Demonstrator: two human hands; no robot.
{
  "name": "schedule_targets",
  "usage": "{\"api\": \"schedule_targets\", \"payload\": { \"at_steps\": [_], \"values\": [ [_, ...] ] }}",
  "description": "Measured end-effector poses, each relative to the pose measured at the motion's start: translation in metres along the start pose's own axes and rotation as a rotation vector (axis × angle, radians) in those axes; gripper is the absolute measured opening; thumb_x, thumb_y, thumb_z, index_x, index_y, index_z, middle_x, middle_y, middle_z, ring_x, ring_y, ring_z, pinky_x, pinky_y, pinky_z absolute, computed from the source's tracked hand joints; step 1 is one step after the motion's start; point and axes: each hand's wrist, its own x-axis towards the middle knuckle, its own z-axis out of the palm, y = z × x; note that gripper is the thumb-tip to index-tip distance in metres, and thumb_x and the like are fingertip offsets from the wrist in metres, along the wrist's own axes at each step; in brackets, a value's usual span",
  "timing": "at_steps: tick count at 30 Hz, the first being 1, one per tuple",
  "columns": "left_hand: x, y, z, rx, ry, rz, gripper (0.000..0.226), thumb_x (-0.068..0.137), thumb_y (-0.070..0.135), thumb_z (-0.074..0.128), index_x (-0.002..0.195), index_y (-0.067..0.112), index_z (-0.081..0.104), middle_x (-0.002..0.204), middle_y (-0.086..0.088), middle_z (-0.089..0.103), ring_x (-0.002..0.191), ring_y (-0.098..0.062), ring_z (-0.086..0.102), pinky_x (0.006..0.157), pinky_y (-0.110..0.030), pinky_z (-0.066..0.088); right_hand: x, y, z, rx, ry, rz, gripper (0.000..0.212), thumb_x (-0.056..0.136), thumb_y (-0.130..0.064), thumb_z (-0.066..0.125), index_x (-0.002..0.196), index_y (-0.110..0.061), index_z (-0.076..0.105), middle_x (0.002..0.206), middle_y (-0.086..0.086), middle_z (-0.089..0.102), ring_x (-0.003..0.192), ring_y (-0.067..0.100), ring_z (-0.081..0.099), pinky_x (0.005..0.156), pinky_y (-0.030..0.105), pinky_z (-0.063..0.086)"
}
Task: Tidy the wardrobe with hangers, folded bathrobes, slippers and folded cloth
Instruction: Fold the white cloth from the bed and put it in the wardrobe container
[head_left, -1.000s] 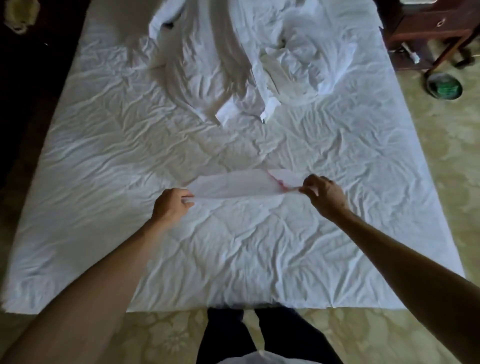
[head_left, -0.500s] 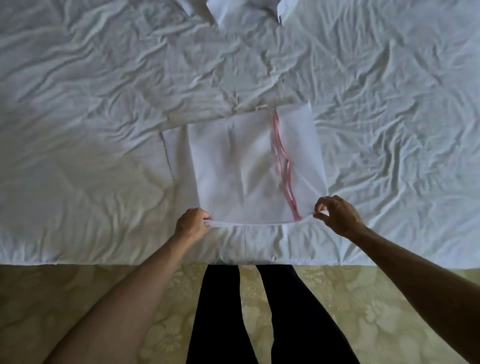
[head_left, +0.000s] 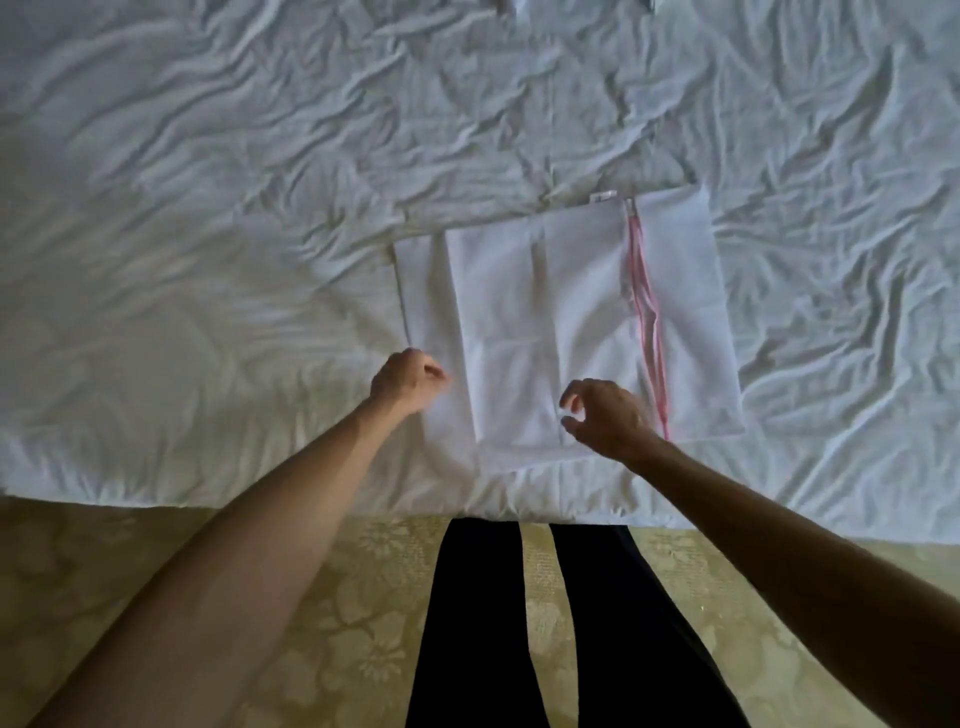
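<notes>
Your left hand (head_left: 410, 382) is loosely curled and your right hand (head_left: 602, 413) spread, both empty over the cloth's (head_left: 545, 332) near edge. The cloth lies flat on the bed (head_left: 208, 260) at 12 o'clock. Grab one layer only and the fold skews.

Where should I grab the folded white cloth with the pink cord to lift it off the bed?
Probably the near edge of the folded white cloth, from the bed's foot side: it lies flat, and that edge sits just past the left hand and right hand. Pinch both near corners so the layers stay together, clear of the pink cord.
</notes>
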Motion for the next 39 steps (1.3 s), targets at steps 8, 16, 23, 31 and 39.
{"api": "schedule_targets", "payload": {
  "at_steps": [8, 16, 23, 31, 39],
  "values": [
    [0.086, -0.002, -0.062, -0.255, 0.290, -0.149, 0.021, 0.090, 0.033, 0.069, 0.090, 0.012, 0.069, 0.101, -0.012, 0.073, 0.104, -0.027, 0.069, 0.080, -0.026, 0.048, 0.036, -0.143, 0.118, -0.172, -0.021, -0.075, 0.052, 0.095, -0.059, 0.046, 0.083, -0.013, 0.067, 0.090, 0.008, 0.071, 0.083, 0.026, 0.067, 0.067, 0.031, 0.037],
    [0.132, 0.020, -0.059, -0.239, 0.319, -0.119, 0.048, 0.095, 0.042, 0.060, 0.115, -0.002, 0.067, 0.121, -0.020, 0.066, 0.116, -0.034, 0.061, 0.090, -0.032, 0.047, 0.074, -0.138, 0.147, -0.246, -0.020, -0.066, 0.053, 0.095, -0.056, 0.045, 0.083, -0.013, 0.072, 0.090, 0.005, 0.073, 0.085, 0.023, 0.068, 0.068, 0.030, 0.038],
    [0.103, 0.044, -0.076, -0.186, 0.477, -0.048, 0.046, 0.093, 0.033, 0.054, 0.055, 0.009, 0.046, 0.062, -0.013, 0.060, 0.076, -0.035, 0.066, 0.062, -0.029, 0.036, 0.061, -0.112, 0.112, -0.023, -0.181, 0.012, 0.028, 0.087, -0.030, 0.051, 0.088, -0.008, 0.069, 0.097, 0.012, 0.070, 0.090, 0.032, 0.067, 0.068, 0.030, 0.043],
    [0.067, 0.182, -0.070, -0.312, 0.446, 0.097, 0.040, 0.080, 0.038, 0.052, 0.061, 0.005, 0.062, 0.056, -0.005, 0.064, 0.065, -0.028, 0.069, 0.063, -0.032, 0.057, 0.009, 0.019, 0.005, 0.234, -0.149, 0.079, 0.029, 0.093, -0.027, 0.053, 0.087, -0.006, 0.072, 0.095, 0.017, 0.071, 0.094, 0.034, 0.065, 0.073, 0.032, 0.044],
    [0.073, 0.327, 0.023, -0.245, 0.288, 0.218, 0.038, 0.078, 0.039, 0.049, 0.074, 0.010, 0.073, 0.072, -0.007, 0.073, 0.071, -0.026, 0.073, 0.070, -0.038, 0.062, -0.017, 0.172, -0.035, 0.271, -0.092, 0.231, 0.026, 0.095, -0.031, 0.055, 0.093, -0.016, 0.075, 0.102, 0.013, 0.073, 0.098, 0.033, 0.067, 0.086, 0.037, 0.052]
  ]
}}
